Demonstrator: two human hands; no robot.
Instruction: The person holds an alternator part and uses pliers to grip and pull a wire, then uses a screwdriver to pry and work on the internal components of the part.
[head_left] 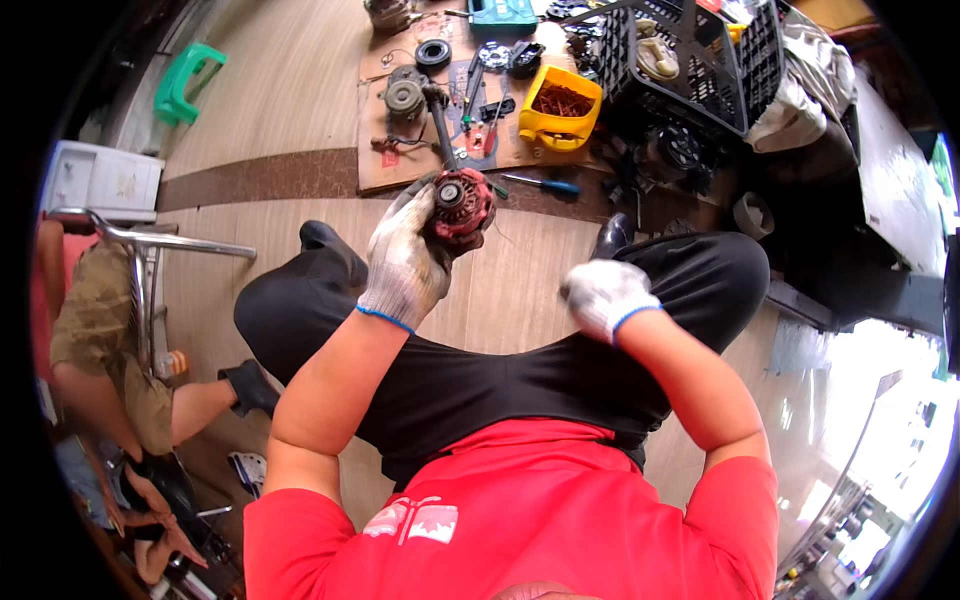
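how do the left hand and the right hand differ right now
The left hand grips a round red part; no object shows in the right hand. The left hand reaches farther forward than the right hand. The left hand looks fairly sharp, while the right hand is blurred around its fingers. Both wear off-white gloves with blue cuff edges.

- We see the red part [472, 205] as rough, matt metal; its shaft [450, 194] looks smoother.
- The left glove [402, 252] and the right glove [610, 297] seem to us knitted cloth, matt and soiled.
- The cardboard [376, 174] is matt paper material.
- The yellow box [558, 134] is smooth, glossy plastic; the crate [622, 62], duller plastic.
- We notice shiny metal on the chair [195, 242].
- The trousers [500, 385] and the shirt [560, 500] are cloth.
- The floor [270, 120] looks smooth and wood-like; real wood we cannot confirm.
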